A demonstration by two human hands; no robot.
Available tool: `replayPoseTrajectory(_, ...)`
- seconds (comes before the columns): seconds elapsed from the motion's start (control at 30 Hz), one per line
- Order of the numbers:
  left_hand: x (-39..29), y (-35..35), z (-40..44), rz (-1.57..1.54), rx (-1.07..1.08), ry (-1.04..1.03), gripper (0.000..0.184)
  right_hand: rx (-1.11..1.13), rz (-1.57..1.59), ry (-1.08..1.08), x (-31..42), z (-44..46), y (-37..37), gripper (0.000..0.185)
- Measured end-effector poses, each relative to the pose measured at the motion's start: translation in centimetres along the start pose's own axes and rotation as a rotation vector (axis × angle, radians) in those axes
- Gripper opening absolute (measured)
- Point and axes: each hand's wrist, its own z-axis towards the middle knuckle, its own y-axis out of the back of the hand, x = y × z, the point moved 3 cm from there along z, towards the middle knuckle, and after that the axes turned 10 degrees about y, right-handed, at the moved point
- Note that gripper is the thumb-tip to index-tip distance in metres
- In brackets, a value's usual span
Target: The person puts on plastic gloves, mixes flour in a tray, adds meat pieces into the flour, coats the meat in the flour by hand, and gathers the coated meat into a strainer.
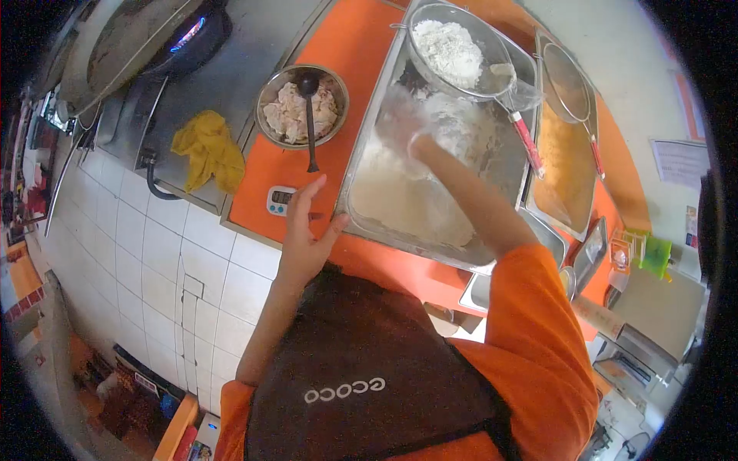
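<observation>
A thin gap runs between the metal bowl (338, 126) and big tray (415, 247); the sieve (493, 52) blocks the far end.

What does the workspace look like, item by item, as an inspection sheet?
Surface: orange counter, white powder inside the large tray.
Job's things: sieve of white powder over the tray; bowl of pale pieces, dark spoon in it.
Clutter: timer by the bowl; yellow cloth on the metal worktop.
Hands: left open near the timer; right blurred, in the tray.
Cables: nothing seen for certain.
Surroundings: white floor tiles; second sieve on the right.
</observation>
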Motion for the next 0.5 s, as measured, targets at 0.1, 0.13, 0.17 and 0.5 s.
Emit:
replayPoseTrajectory(0.1, 0.0, 0.0, 0.2, -0.026, 0.008, 0.007, 0.065, 0.143, 0.717, -0.017, 4.6, -5.4, 3.6, 0.037)
replayPoseTrajectory(0.13, 0.0, 0.0, 0.2, -0.012, 0.014, 0.019, 0.065, 0.097, 1.055, -0.064, 5.6, -7.5, 4.0, 0.037)
replayPoseTrajectory(0.17, -0.1, 0.0, 0.1, 0.003, 0.022, 0.033, 0.064, 0.042, 1.393, -0.117, 6.4, -9.4, 4.3, 0.037)
replayPoseTrajectory(0.5, 0.3, 0.1, 0.5, -0.032, 0.060, 0.025, 0.068, 0.498, 0.967, -0.188, 3.8, -18.9, 2.2, 0.037)
